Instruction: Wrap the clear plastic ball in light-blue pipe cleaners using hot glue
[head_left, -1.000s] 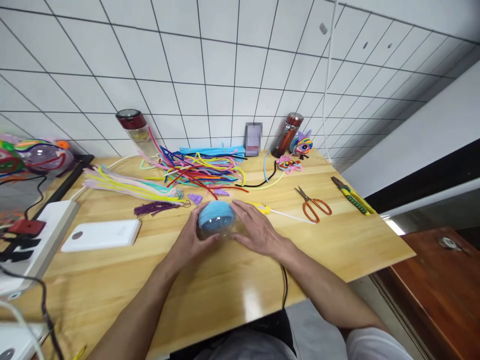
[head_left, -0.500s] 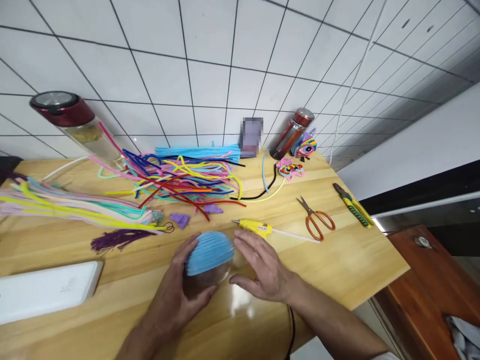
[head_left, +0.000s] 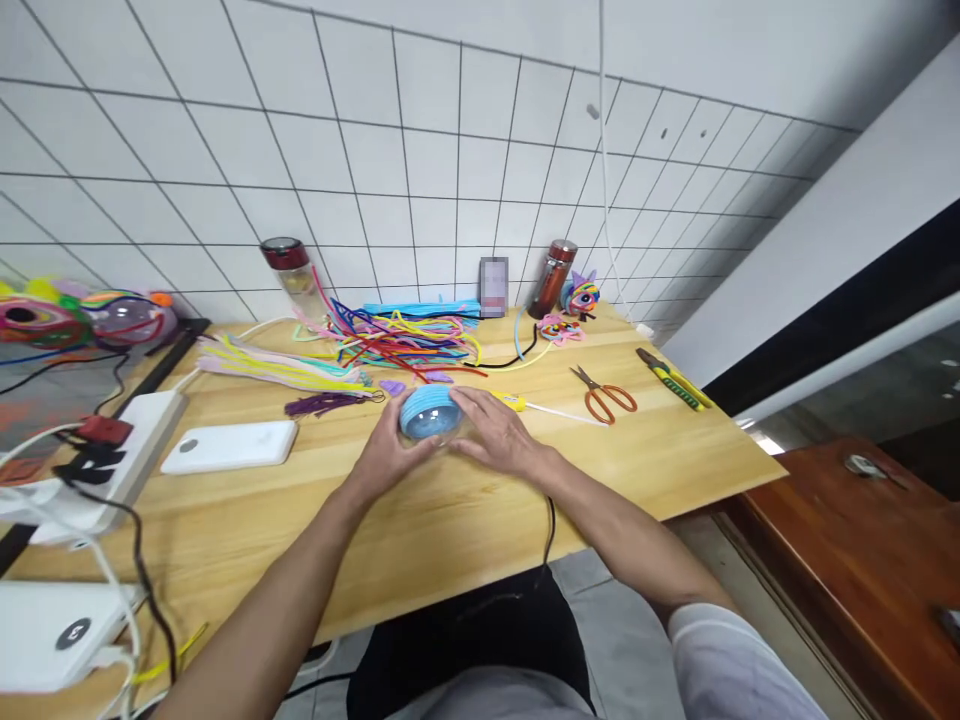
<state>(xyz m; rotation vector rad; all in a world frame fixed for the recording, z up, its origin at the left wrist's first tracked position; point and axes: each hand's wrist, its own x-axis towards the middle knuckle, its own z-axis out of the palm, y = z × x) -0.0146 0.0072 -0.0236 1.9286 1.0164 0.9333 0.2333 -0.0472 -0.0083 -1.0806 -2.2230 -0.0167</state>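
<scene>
A clear ball (head_left: pixel 430 420) sits between my hands above the tabletop. Rows of light blue pipe cleaner cover its far, upper part, and the bare transparent side faces me. My left hand (head_left: pixel 388 450) curls around its left side, thumb below. Against its right side, my right hand (head_left: pixel 499 432) rests its fingers near the blue rim, with the thumb lower down. Just beyond the ball lie small purple pieces (head_left: pixel 391 387). A yellow glue gun (head_left: pixel 511 401), partly hidden by my right hand, has a white glue stick (head_left: pixel 566 412) in its rear.
Loose coloured pipe cleaners (head_left: pixel 412 340) heap along the back, before a glass bottle (head_left: pixel 292 280) and a red flask (head_left: pixel 553 280). Orange-handled scissors (head_left: pixel 606 397) and green-yellow pliers (head_left: pixel 675 382) lie right. A white power bank (head_left: pixel 229 447) and a power strip (head_left: pixel 112 470) with cables are left.
The view has pulled back and turned, showing more of the table's left. The ball has tilted, baring more of its clear side, and my right hand has closed in against it.
</scene>
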